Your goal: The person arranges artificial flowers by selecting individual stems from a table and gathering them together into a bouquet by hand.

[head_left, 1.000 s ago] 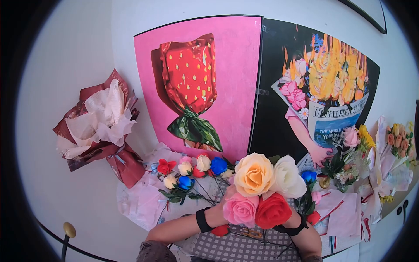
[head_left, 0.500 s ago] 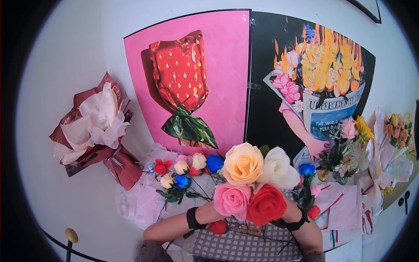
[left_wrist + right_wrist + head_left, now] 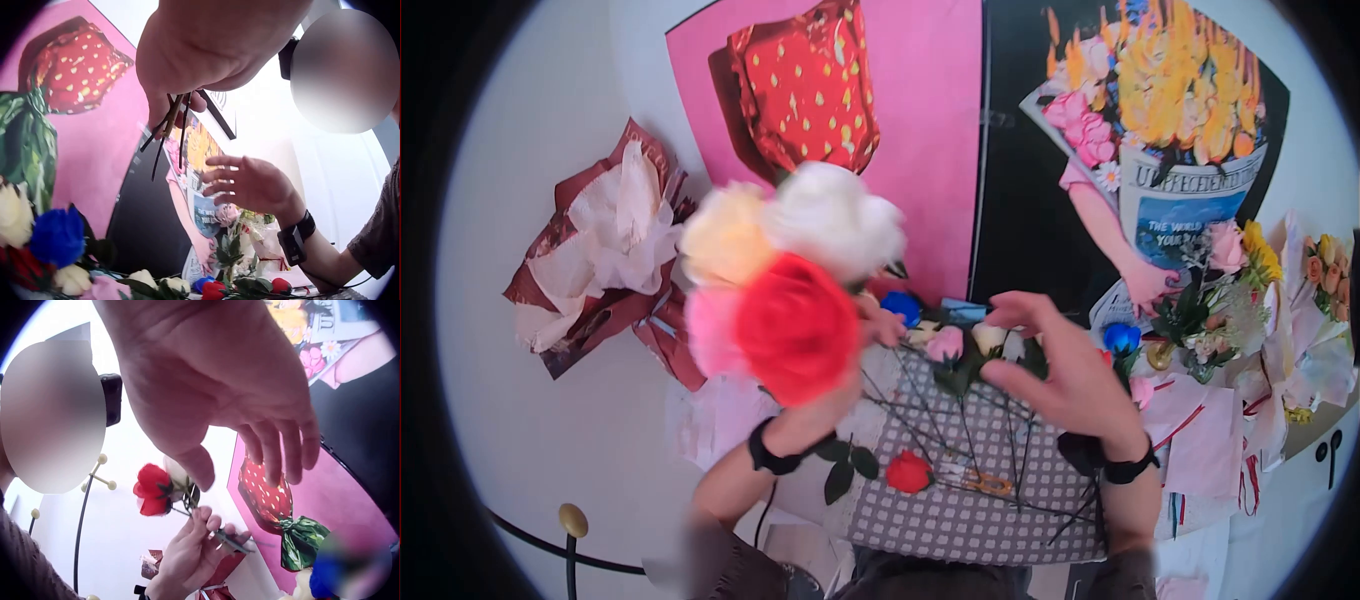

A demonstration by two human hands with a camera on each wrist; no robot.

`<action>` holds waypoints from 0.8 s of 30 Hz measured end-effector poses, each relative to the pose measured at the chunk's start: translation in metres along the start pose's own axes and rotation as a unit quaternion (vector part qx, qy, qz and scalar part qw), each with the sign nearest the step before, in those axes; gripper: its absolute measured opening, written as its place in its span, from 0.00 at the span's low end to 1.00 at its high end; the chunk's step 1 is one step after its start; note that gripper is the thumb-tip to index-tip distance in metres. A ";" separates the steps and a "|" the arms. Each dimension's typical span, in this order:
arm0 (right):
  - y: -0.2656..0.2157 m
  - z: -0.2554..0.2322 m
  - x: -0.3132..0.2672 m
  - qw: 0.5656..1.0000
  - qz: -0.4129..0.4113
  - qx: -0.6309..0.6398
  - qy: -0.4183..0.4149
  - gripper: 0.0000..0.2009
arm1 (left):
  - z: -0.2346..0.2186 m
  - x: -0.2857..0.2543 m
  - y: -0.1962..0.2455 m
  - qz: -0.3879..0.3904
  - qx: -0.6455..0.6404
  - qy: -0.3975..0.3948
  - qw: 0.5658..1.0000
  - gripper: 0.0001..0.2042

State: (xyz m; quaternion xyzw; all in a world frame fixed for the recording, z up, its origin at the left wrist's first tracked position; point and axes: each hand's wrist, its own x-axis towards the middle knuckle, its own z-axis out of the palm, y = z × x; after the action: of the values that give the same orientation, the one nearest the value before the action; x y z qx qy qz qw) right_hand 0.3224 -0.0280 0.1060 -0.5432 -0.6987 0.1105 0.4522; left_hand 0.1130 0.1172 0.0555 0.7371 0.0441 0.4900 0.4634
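Right hand (image 3: pixel 1068 385) let go, fingers spread – left hand (image 3: pixel 870 330) alone clamps the bunch (image 3: pixel 785 275), swung to 10 o'clock – regrouping done, judging by this.

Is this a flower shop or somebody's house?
Probably a flower shop or bouquet-making workspace. The left hand holds a bunch of roses, loose roses lie on the table, wrapped bouquets and bouquet posters line the wall.

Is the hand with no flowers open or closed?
Open. The right hand holds nothing; its fingers are spread and relaxed in the air, while the left hand grips the rose bunch by its stems.
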 end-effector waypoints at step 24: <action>0.108 0.127 0.065 0.902 0.040 -0.414 -0.117 0.10 | -0.079 -0.100 0.037 -0.222 -0.056 0.094 0.969 0.13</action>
State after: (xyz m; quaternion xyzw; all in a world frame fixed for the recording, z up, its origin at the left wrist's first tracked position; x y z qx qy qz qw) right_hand 0.2976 0.1127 -0.0024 -0.6918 -0.7074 -0.1081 0.0963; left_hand -0.0129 0.0952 0.0215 0.6320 0.2226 0.4439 0.5950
